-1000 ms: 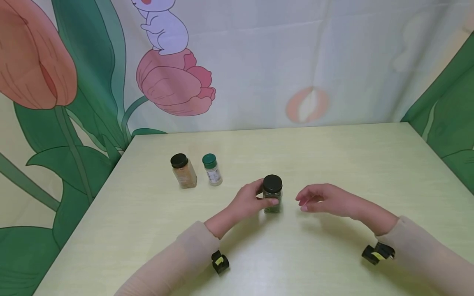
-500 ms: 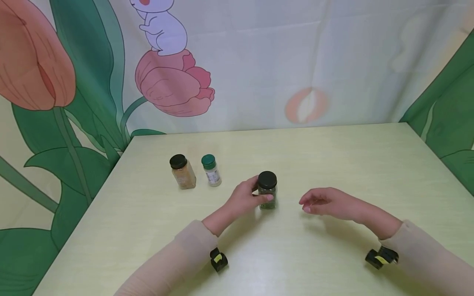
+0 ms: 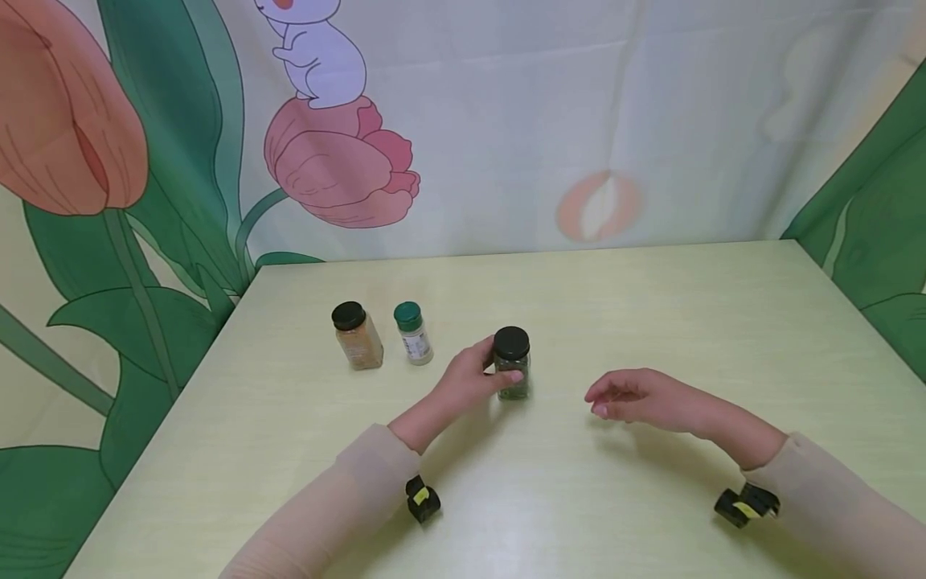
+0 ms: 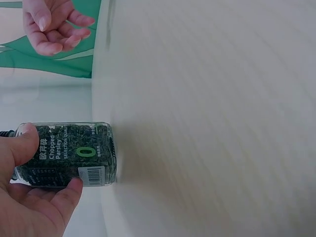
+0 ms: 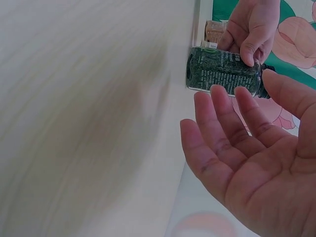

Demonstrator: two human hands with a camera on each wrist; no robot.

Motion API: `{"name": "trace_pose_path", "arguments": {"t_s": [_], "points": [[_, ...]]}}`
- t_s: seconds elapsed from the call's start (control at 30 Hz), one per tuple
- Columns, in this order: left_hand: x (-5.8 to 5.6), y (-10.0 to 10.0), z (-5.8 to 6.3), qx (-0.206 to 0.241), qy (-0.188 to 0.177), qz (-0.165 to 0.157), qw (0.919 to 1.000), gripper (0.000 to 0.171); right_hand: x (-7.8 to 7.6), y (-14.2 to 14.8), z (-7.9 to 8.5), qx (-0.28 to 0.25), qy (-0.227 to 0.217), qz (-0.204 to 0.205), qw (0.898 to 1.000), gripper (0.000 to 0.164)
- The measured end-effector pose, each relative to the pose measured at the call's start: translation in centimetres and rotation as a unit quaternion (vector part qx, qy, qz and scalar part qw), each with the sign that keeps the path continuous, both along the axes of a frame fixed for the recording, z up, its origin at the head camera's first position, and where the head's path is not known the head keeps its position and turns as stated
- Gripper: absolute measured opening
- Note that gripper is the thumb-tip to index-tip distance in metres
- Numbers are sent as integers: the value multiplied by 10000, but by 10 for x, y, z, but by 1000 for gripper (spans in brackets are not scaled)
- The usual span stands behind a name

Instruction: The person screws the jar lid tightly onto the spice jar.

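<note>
My left hand (image 3: 468, 378) grips a glass jar of chopped parsley (image 3: 513, 384) with a black lid, thumb on the near side and fingers behind. In the left wrist view the parsley jar (image 4: 74, 155) shows its label and barcode, with its base close over the table. My right hand (image 3: 640, 398) hovers to the right of the jar, fingers loosely bent and holding nothing. The right wrist view shows this right hand (image 5: 247, 158) palm up, its fingertips overlapping the jar (image 5: 222, 71) from that angle.
On the pale table (image 3: 615, 507), a black-lidded jar of tan seasoning (image 3: 362, 346) stands at the back left. Beside it is a smaller green-capped shaker (image 3: 415, 338). A printed curtain (image 3: 492, 145) hangs behind the table's far edge.
My left hand has carried the parsley jar leftward and a little farther back. The right hand drifted slightly right, then stayed almost still. Both other containers kept their places.
</note>
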State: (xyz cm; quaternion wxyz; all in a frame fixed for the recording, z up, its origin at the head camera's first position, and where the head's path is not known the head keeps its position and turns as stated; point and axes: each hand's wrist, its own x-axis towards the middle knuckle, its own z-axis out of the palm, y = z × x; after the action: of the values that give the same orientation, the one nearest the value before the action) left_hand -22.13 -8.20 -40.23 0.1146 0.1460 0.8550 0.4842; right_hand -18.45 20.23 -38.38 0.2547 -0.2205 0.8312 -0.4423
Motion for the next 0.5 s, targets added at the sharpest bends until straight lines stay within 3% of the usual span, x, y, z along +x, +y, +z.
{"name": "trace_pose_path", "arguments": {"t_s": [0.5], "points": [[-11,-10,2,-147,19,275,9995,61,0,2,2,24,-124,4,9999,37]]}}
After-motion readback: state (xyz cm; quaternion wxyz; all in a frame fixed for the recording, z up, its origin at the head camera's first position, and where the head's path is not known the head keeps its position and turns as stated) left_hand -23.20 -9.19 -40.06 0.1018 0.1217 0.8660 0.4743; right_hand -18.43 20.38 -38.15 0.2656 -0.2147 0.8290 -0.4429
